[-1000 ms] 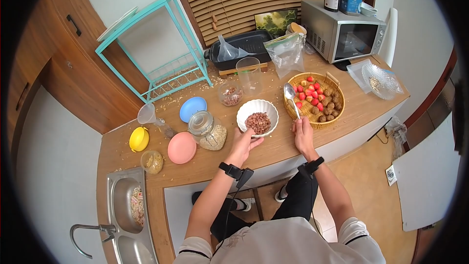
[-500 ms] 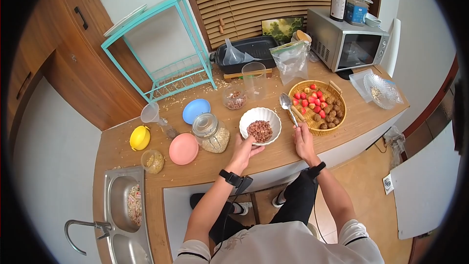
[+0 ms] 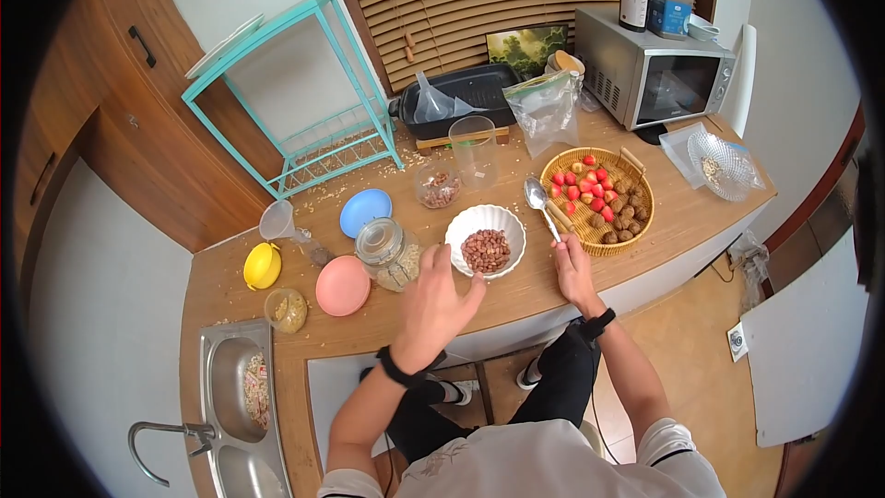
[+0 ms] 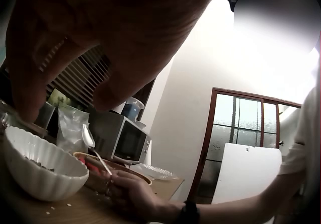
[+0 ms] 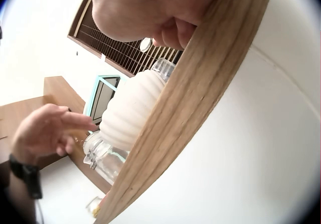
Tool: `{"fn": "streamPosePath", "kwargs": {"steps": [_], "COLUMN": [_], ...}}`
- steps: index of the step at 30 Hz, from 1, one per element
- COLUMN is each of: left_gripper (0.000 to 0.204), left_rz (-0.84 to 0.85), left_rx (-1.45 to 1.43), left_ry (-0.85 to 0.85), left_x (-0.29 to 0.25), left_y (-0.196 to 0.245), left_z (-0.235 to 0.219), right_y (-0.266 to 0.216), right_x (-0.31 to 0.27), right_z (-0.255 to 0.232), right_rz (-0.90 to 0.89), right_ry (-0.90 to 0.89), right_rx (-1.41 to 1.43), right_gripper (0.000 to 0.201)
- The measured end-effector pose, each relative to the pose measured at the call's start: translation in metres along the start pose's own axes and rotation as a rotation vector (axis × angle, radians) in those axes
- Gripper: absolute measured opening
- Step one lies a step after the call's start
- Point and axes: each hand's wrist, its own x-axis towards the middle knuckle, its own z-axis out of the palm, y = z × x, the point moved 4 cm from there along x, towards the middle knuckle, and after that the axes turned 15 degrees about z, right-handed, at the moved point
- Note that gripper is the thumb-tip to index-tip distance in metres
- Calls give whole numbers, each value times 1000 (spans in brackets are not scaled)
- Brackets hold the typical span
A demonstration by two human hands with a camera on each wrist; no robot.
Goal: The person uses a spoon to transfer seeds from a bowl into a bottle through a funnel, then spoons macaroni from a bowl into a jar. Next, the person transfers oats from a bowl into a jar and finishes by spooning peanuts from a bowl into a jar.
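A white fluted bowl (image 3: 458,232) with reddish-brown kernels that look like peanuts (image 3: 486,250) stands near the counter's front edge. My left hand (image 3: 433,309) is raised at the bowl's near left side, fingers loosely spread and holding nothing. In the left wrist view its thumb and fingers arch above the bowl (image 4: 50,181). To the right of the bowl, my right hand (image 3: 573,272) grips the handle of a metal spoon (image 3: 536,194), with the spoon's bowl pointing away from me beside the wicker basket (image 3: 590,242). Left of the bowl stands a clip-top glass jar of oats (image 3: 387,254).
Strawberries (image 3: 590,186) and walnuts (image 3: 625,212) lie in the basket. A pink plate (image 3: 342,285), a blue plate (image 3: 365,212) and a yellow bowl (image 3: 263,266) are at left. Behind the bowl are a clear cup (image 3: 473,149) and a glass bowl (image 3: 437,186). A sink (image 3: 210,378) is at front left.
My left hand has let go of the white bowl's rim and moved back and left, rising above the counter. My right hand still holds the spoon in nearly the same place.
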Motion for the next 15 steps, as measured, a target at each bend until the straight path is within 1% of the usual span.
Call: {"fn": "streamPosePath", "kwargs": {"steps": [1,3,4,5,6,7,8,9,10,11,12,13,14,15], "left_gripper": [65,62,63,64,68,71,79,88,88,97,107,107,116,126], "left_rz": [2,5,55,104,83,65,134,203,209,134,57,65,-6,-79], "left_rx": [2,-14,-36,-58,12,85,132,180,187,164,142,157,210,260], "left_ry": [-3,-217,-264,-309,-397,-485,-485,-484,-484,-582,-677,-670,-753,-835], "left_x": [10,42,65,91,117,141,164,183,197,208,215,221,218,213], "left_y": [8,8,-3,-16,-27,-39,-73,-109,-128,-147,-162,-170,-177,-180], "left_z": [-22,-51,-57,-62,-63,-62,-46,-21,-3,15,29,41,56,65], "right_y": [2,9,6,-3,-15,-25,-35,-42,-48,-55,-63,-73,-82,-79], "right_x": [2,3,1,-3,-6,-7,-8,-6,-2,1,3,7,7,10], "right_z": [-1,-1,-2,-1,-1,1,3,7,11,14,18,21,23,24], "right_rz": [2,70,74,72,68,67,107,145,151,148,140,128,145,135], "right_ry": [1,-77,-77,-25,29,32,22,13,3,6,-6,-16,-37,-29], "right_rx": [4,17,18,-36,-87,-83,-93,-103,-84,-75,-140,-204,-284,-274], "right_gripper": [21,24,24,28,34,34,40,48,55,55,57,58,60,60]}}
